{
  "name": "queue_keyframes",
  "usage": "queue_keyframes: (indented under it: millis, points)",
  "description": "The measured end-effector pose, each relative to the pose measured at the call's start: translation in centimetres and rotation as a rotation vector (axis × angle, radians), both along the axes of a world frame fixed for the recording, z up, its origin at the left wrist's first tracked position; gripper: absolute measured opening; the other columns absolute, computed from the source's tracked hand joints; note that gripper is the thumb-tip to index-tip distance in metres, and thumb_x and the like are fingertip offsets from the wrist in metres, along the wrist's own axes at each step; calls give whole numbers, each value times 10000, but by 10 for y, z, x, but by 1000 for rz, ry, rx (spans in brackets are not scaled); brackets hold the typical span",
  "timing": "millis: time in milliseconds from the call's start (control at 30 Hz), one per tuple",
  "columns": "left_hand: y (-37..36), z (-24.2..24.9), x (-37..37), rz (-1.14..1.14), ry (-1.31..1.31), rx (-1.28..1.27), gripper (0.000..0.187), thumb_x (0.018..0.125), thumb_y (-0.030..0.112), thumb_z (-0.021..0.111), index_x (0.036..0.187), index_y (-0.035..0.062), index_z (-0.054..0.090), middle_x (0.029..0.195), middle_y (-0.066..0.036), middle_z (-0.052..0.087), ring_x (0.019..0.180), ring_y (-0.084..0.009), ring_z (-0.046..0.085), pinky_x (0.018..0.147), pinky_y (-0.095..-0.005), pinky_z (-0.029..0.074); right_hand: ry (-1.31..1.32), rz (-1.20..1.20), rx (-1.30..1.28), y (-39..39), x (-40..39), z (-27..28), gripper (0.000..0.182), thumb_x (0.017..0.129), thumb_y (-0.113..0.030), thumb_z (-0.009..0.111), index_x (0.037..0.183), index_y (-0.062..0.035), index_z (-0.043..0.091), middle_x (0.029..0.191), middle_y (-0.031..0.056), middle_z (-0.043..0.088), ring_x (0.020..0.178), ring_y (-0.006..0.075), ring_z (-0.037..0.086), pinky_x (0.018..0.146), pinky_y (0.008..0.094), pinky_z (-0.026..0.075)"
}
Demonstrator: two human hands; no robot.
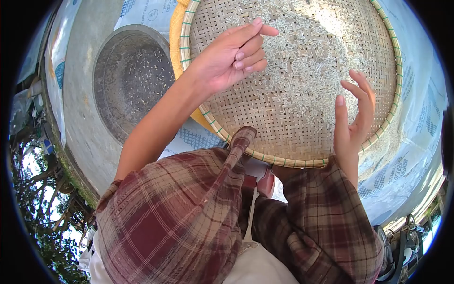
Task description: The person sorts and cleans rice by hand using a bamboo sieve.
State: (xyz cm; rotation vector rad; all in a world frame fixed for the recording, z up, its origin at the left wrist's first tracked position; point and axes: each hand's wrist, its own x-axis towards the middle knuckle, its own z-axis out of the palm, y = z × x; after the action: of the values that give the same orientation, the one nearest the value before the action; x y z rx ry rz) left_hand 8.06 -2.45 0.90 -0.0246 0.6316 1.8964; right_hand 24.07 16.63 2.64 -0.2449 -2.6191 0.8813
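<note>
A round woven bamboo winnowing tray fills the upper middle of the view, its rim bound with green ties. White rice grains lie scattered over its weave. Above the tray's left part is my left hand, palm turned up, the thumb pressed to the index finger and the other fingers curled; whatever may sit in that pinch is too small to see. My right hand hovers over the tray's right side, fingers apart and holding nothing. Left of the tray stands a dark round basin with a sprinkle of grains inside.
A yellow cloth or edge shows beneath the tray's left rim. Printed white-and-blue sacks lie under and around it on a grey surface. Plaid shirt sleeves cover the lower view. Tree branches show at lower left.
</note>
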Motion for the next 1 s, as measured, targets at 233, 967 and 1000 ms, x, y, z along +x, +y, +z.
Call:
queue_keyframes:
  millis: [233,967,1000]
  points:
    - [20,-7,-16,7,110,-249,281,947,187,459,1067,-48,556,507,70,372,437,-32,339,423,-197,295,-66,10,-15,2,-3,-14,227,797,-96,604,1015,-42,575,1175,127,520,1167,317,434,971,424,317]
    - [51,-11,-9,-286,1579,-684,74,832,116,549,825,54,589,558,-7,463,461,-136,446,459,-279,372,-235,193,372,6,-17,-44,481,845,-317,555,1286,-145,471,1364,99,388,1272,281,337,1051,453,219]
    - [49,-6,-10,-286,1581,-689,74,832,116,549,825,54,589,558,-7,463,461,-136,446,459,-279,372,-233,185,374,6,-16,-44,483,843,-333,558,1281,-150,472,1352,99,401,1266,272,347,1052,454,217]
